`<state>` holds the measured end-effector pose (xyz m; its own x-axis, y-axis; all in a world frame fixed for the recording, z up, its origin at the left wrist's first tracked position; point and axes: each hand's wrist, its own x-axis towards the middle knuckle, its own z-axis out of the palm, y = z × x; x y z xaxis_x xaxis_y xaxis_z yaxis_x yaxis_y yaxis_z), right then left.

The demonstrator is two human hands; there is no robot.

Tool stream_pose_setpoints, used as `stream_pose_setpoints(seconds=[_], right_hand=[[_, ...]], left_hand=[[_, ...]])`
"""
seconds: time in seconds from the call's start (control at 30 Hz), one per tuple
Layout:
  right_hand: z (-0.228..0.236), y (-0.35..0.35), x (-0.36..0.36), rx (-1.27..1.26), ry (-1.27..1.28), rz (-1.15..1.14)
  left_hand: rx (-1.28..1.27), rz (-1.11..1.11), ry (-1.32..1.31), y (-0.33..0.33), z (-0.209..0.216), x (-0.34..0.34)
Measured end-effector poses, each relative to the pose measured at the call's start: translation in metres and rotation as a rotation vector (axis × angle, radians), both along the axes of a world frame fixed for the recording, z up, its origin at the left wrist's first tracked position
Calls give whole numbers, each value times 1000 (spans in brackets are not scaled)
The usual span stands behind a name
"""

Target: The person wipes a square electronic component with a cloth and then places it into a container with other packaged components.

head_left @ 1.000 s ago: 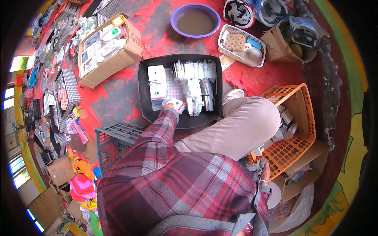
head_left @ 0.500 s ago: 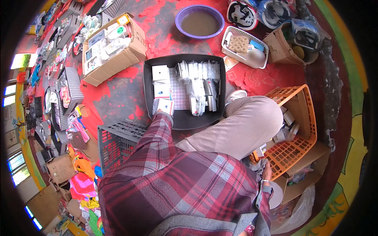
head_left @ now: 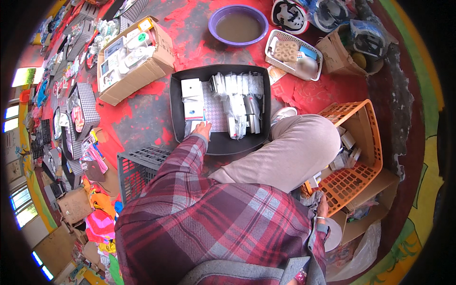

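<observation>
A black fabric bin (head_left: 237, 148) with a checked lining stands in front of me. Small white boxes (head_left: 191, 87) form a column along its left side. On the right are several slim white boxes in clear plastic sleeves (head_left: 236, 107). My left hand (head_left: 203, 129) reaches into the near left part, fingers extended at the edge of the nearest white box (head_left: 194, 124), which it partly covers. Low on the right, my right hand (head_left: 322, 206) is beside my leg, against a grey cloth (head_left: 311, 201) and close to the orange crate (head_left: 349, 183); its fingers are mostly hidden.
A cardboard box of packaged goods (head_left: 137, 78) stands at the far left, a purple basin of murky water (head_left: 238, 26) beyond the bin. A white basket (head_left: 294, 56) is at the far right. A grey crate (head_left: 142, 166) sits by my left arm. Small boxes lie in the orange crate.
The small white box at my left hand has gone down into the bin's near left corner. My left hand has shifted to its right edge, fingers now showing. My right hand stays in place.
</observation>
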<state>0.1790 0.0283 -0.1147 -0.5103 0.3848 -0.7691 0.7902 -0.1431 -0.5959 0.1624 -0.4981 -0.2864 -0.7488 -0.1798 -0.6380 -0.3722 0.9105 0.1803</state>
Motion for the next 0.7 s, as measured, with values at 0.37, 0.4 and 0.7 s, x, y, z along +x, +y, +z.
stream_pose_setpoints(seconds=[0.37,0.4,0.7], right_hand=[[-13,7,1,-12,32,49],[-15,9,2,-11,33,54],[-30,21,9,-1,51,49]], left_hand=[[-11,-333,-343,-12,-26,-42],[-8,-362,-359,-13,-21,-42],[-92,-444,-199,-15,0,-44]])
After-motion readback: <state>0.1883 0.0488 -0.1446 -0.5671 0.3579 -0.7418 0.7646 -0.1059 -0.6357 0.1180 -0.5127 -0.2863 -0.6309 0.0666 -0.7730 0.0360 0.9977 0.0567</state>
